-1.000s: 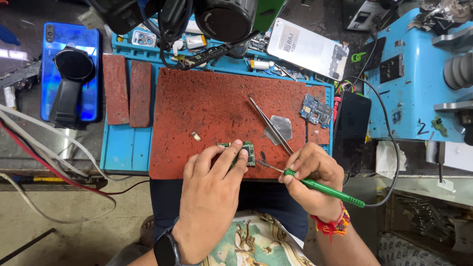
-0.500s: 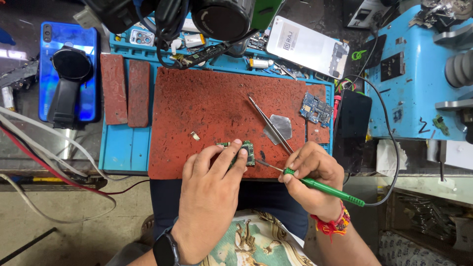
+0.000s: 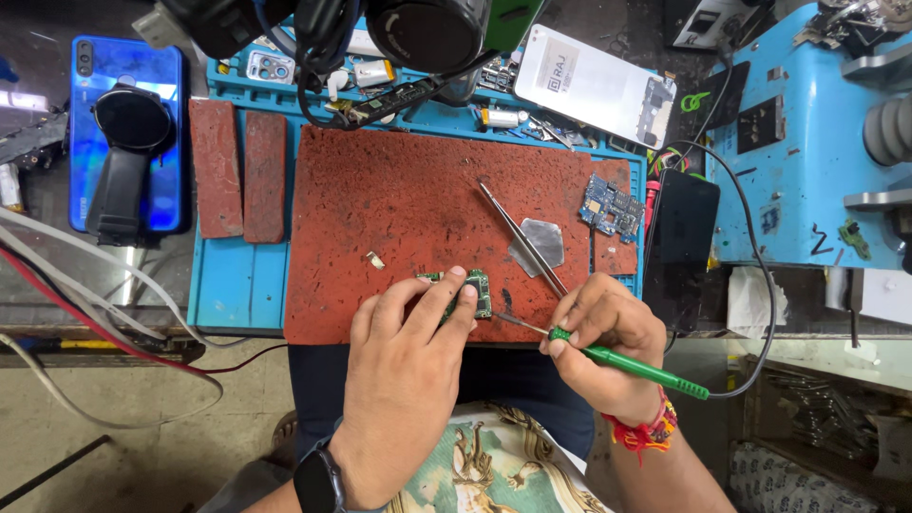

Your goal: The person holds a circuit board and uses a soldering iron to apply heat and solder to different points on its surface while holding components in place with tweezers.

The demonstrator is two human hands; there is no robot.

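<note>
My left hand presses its fingertips on a small green circuit board lying at the near edge of a red work mat. My right hand grips a green-handled soldering iron like a pen. Its thin tip points left and ends just beside the board's right edge. A black cord runs from the iron's rear up to the right. Metal tweezers lie diagonally on the mat above my right hand, next to a small metal shield.
A blue circuit board lies at the mat's right edge. A blue phone with a black holder on it sits at far left, a white phone back at top. A microscope head overhangs the blue tray. Blue machine stands right.
</note>
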